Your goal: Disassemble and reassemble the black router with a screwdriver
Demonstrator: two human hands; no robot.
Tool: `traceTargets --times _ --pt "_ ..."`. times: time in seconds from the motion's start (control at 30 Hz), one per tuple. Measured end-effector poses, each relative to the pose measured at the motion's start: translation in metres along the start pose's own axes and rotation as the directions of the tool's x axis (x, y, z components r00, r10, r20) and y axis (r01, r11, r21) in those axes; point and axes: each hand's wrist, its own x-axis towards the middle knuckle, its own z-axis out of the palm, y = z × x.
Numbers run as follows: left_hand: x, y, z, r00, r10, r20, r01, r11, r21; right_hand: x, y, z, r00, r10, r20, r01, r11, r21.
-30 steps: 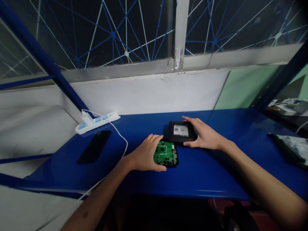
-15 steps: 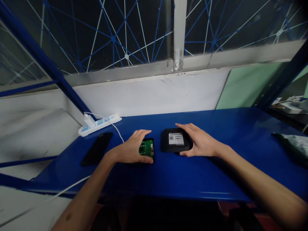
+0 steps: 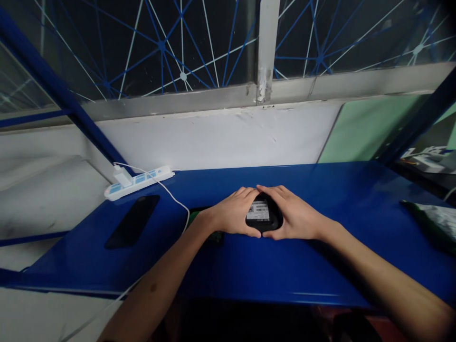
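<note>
A black box with a white label lies on the blue table between my hands. My left hand is wrapped round its left side, and my right hand grips its right side. The fingertips of both hands nearly meet at its far and near edges. Partly hidden under my left wrist is a black tray with a green circuit board. A white cable runs down to that tray's left part and passes behind my forearm.
On the left of the blue table lie a black phone and a white power strip with a plugged-in adapter. A silvery and green bag is at the right edge. Blue frame posts stand at both sides.
My left hand has moved right, off the circuit board and onto the left side of the black box. My right hand has stayed on the box. The view has shifted slightly.
</note>
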Motion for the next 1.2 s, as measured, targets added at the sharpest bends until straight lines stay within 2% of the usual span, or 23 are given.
traceTargets --times 0.17,0.33,0.53,0.77,1.0,1.2 --pt "0.000 0.001 0.000 0.998 0.045 -0.049 -0.045 0.999 -0.001 0.000 -0.004 0.001 0.999 0.038 -0.011 -0.038 0.999 0.003" --pt "-0.006 0.000 -0.003 0.996 0.018 -0.092 -0.018 1.000 0.000 -0.002 -0.005 0.002 0.999 0.042 -0.018 -0.041 0.999 0.022" --pt "-0.011 -0.004 -0.006 0.993 -0.027 -0.114 0.013 0.992 -0.127 -0.003 -0.004 0.001 0.997 0.061 -0.055 -0.058 0.997 0.040" --pt "-0.009 -0.009 -0.004 0.967 -0.032 -0.252 -0.021 0.979 -0.204 -0.001 -0.002 0.008 0.991 0.131 0.030 -0.132 0.989 0.063" --pt "-0.004 -0.019 0.000 0.966 -0.016 -0.257 -0.052 0.966 -0.253 0.002 0.003 0.017 0.999 0.045 -0.010 -0.044 0.996 0.078" --pt "-0.004 -0.026 0.001 0.967 -0.065 -0.245 0.000 0.967 -0.254 0.004 0.007 0.018 0.984 0.173 -0.051 -0.171 0.985 0.038"
